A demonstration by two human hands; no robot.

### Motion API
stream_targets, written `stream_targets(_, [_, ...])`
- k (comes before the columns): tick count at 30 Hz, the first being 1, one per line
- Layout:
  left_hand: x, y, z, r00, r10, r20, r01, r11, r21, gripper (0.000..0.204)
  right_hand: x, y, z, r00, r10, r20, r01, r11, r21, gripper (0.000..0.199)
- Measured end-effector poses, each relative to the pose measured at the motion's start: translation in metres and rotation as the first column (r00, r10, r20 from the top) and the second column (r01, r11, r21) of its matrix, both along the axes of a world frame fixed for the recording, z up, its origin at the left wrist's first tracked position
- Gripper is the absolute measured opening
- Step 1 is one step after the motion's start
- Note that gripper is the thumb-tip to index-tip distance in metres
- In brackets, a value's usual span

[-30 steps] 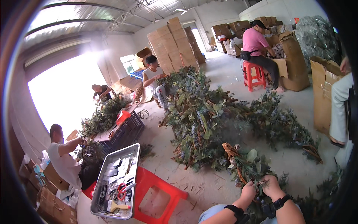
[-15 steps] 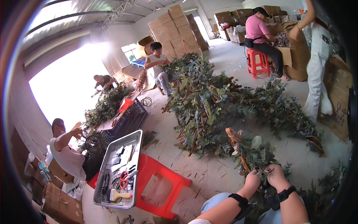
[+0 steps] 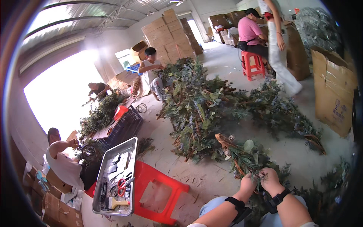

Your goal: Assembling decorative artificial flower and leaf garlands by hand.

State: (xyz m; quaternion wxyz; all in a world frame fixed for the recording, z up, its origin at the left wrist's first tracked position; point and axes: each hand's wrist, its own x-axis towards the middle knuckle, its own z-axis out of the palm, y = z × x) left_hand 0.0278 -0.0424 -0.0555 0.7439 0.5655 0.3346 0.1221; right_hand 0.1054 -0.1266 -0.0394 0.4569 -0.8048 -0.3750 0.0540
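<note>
A leafy twig wreath point(image 3: 242, 159) lies across my lap, with a brown vine base, pine-like needles, round green leaves and small cones. My left hand point(image 3: 248, 184) is closed on its greenery near the lower end. Right beside it, almost touching, my right hand point(image 3: 270, 178) is closed on sprigs of the same wreath. The fingertips are partly hidden, so I cannot tell exactly which stems they pinch. Both wrists wear black straps. More greenery hangs below my hands, between my knees.
A metal tray point(image 3: 133, 159) with red-handled scissors point(image 3: 123, 186) and a paintbrush point(image 3: 118, 203) rests on a red stool point(image 3: 170, 185) at left. Piled wreaths point(image 3: 193, 109) spread ahead. Co-workers sit at left and far; one person point(image 3: 281, 53) walks near a cardboard box point(image 3: 332, 90).
The view has shifted slightly, so most things sit further left. My hands stay together on the wreath. At right, the walking person has moved away from me, toward the seated co-worker in pink.
</note>
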Motion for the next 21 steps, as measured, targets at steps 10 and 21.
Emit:
stream_targets(10, [-0.014, 0.023, 0.006, 0.997, 0.058, -0.046, -0.061, 0.996, -0.060, 0.014, -0.001, 0.011, 0.006, 0.993, 0.053, -0.102, -0.045, 0.996, 0.078, 0.007])
stream_targets(21, [-0.014, 0.012, 0.026, 0.982, 0.017, -0.191, -0.022, 1.000, -0.021, 0.017, -0.002, 0.005, 0.005, 0.987, 0.050, -0.155, -0.041, 0.997, 0.066, 0.010])
